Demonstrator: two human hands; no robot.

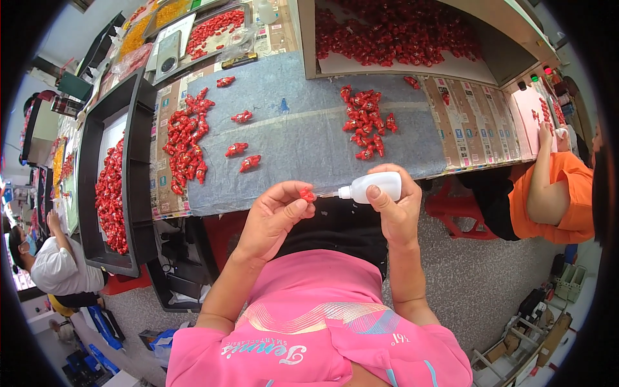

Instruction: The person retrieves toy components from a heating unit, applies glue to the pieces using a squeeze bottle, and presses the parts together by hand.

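By the near edge of the blue cloth, our left hand pinches a red figurine, seemingly mid-work; our right hand clasps a white bottle. Whether the cloth's left pile or right pile is finished, we cannot tell.
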